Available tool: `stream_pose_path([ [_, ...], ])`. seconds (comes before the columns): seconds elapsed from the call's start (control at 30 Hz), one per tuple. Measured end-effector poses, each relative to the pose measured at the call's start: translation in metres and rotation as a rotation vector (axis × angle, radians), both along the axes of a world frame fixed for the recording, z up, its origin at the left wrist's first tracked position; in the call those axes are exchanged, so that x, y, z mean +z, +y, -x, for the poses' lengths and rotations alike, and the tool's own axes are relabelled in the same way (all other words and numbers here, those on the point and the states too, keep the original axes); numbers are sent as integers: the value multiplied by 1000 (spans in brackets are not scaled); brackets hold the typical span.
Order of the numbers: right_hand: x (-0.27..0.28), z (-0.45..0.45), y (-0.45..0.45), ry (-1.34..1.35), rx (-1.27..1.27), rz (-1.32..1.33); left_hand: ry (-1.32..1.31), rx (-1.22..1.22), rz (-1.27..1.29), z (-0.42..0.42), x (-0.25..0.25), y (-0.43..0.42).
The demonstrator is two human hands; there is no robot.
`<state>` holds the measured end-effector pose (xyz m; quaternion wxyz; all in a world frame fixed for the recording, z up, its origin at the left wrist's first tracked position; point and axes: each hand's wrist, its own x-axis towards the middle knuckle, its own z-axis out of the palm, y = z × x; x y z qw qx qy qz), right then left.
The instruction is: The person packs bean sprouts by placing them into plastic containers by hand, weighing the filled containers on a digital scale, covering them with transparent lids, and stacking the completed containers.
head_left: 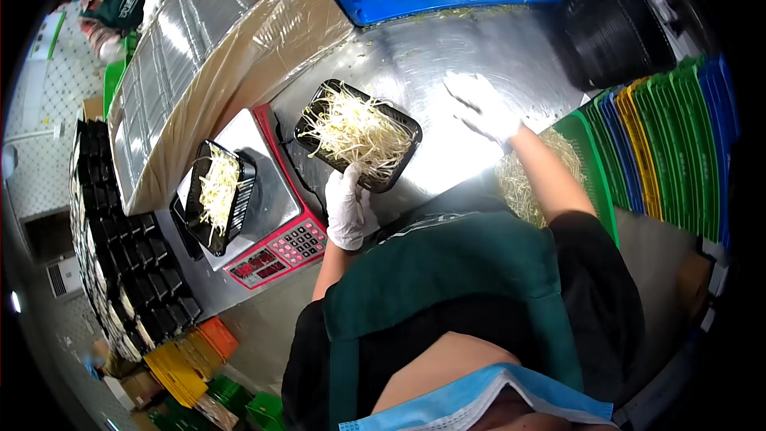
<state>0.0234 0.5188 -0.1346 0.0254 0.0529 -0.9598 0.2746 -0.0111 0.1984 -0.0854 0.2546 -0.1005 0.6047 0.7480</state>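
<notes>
My left hand (pixel 346 209), in a white glove, grips the near edge of a black plastic tray (pixel 408 129). Pale bean sprouts (pixel 355 132) are heaped in it, some hanging over the rim. My right hand (pixel 481 108), also gloved in white, is over the steel table (pixel 431 64) to the right of the tray, fingers stretched out and holding nothing. Left of my left hand stands a red digital scale (pixel 267 259). On its plate rests a second black tray (pixel 241 207) with sprouts (pixel 219 190), tilted in view.
A blue crate (pixel 375 8) with sprouts stands at the back. Stacked black trays (pixel 606 40) are at the back right. A green basket (pixel 594 168) of sprouts sits by my right forearm, beside nested coloured crates (pixel 678 136). A plastic-wrapped box (pixel 239 56) and a co-worker (pixel 120 0) are at left.
</notes>
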Motion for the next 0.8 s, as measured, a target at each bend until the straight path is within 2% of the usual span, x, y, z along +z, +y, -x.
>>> stream_pose_path([
  [0.07,-11,-69,15,101,-107,42,6,-22,-80,0,-3,2],
  [0.1,1,-104,17,95,-250,-8,7,-34,-119,-1,-5,3],
  [0.13,1,-140,28,134,-355,70,22,-25,-124,-1,2,12],
  [0.17,19,-168,30,72,-504,-13,38,-16,-129,-3,4,19],
  [0.2,23,-192,38,-290,-783,86,2,-111,-71,0,-3,18],
  [0.23,24,-200,47,-229,-758,237,10,-150,-96,0,-6,33],
  [0.27,23,-208,49,-60,-776,214,18,-189,-120,0,-8,48],
  [0.3,46,-196,33,107,-784,190,-41,-294,-154,1,-4,64],
  [0.37,81,-161,4,350,-654,-102,22,-549,-289,4,-9,109],
  [0.4,83,-145,3,428,-626,-150,-28,-563,-192,1,-4,128],
  [0.43,84,-129,9,509,-596,-198,205,-613,-110,-2,-13,145],
  [0.5,73,-106,37,507,-713,-104,700,-624,70,-9,-38,171],
  [0.53,66,-101,48,330,-826,-67,862,-621,94,-13,-57,174],
  [0.57,52,-99,68,371,-632,45,958,-611,93,-15,-70,174],
  [0.6,21,-109,77,229,-549,-126,963,-597,59,-17,-76,171],
  [0.63,-1,-118,77,86,-464,-290,716,-567,-83,-19,-63,165],
  [0.7,28,-147,52,-42,-505,-161,216,-491,-348,-21,-24,150],
  [0.73,47,-155,53,-338,-590,-115,-35,-441,-477,-20,-4,147],
  [0.77,58,-164,56,-640,-669,-68,-162,-415,-543,-19,5,149],
  [0.8,48,-180,59,-379,-706,102,-291,-380,-603,-17,14,152],
])
